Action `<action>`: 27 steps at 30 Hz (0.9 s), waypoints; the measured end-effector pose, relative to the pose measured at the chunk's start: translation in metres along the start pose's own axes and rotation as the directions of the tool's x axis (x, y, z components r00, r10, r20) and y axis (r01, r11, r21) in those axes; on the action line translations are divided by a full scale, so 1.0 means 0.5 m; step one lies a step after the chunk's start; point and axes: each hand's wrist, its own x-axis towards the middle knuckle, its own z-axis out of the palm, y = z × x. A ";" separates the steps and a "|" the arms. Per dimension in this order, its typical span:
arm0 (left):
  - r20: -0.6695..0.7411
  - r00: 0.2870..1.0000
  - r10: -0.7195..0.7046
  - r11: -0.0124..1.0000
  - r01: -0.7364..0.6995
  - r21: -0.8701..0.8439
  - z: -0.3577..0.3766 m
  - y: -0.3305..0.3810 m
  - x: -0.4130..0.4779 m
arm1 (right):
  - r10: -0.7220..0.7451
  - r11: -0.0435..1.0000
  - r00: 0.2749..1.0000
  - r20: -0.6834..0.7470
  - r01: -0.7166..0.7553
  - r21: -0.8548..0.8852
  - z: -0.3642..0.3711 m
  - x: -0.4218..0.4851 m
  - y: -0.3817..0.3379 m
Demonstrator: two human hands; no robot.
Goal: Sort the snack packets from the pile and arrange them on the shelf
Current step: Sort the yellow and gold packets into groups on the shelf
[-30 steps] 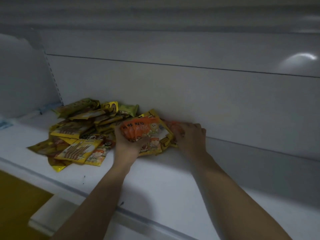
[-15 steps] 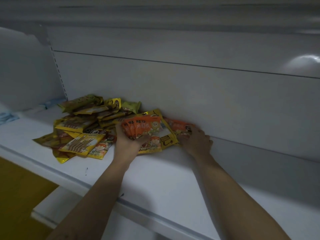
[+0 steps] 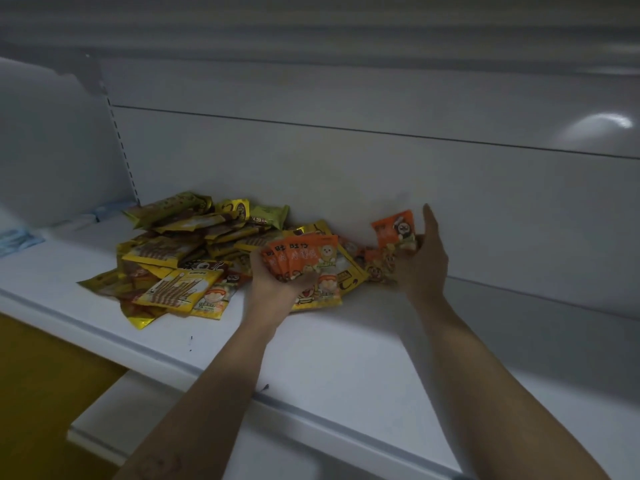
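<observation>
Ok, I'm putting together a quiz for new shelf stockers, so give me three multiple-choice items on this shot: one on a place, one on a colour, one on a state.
1. Where does the pile lie?
A. on the shelf, back by the rear panel
B. on the floor
C. on the shelf above

2. What colour are the fanned packets in the left hand?
A. green
B. blue
C. orange

3. What is the right hand doing?
A. resting flat and empty
B. holding an orange packet upright
C. pointing at the pile

Answers: 1 A, the pile's far edge reaches the rear panel; 2 C, their fronts are orange; 3 B, the packet stands up out of its grip.
</observation>
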 end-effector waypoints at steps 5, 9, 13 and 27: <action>0.046 0.999 -0.001 0.999 0.003 -0.045 0.000 0.011 -0.003 | 0.081 0.858 0.928 0.362 -0.250 0.449 0.012 -0.022 -0.081; 0.049 0.999 -0.019 0.993 0.024 -0.118 -0.002 0.011 -0.001 | 0.061 0.868 0.867 0.495 -0.291 0.403 0.048 -0.069 -0.089; 0.093 0.994 -0.049 0.986 0.063 -0.154 0.000 0.006 0.003 | 0.043 0.844 0.865 0.501 -0.299 0.445 0.064 -0.105 -0.088; 0.533 0.840 -0.102 0.938 0.260 -0.229 0.063 0.033 -0.055 | 0.375 0.850 0.923 0.089 -0.380 0.364 -0.073 -0.208 -0.077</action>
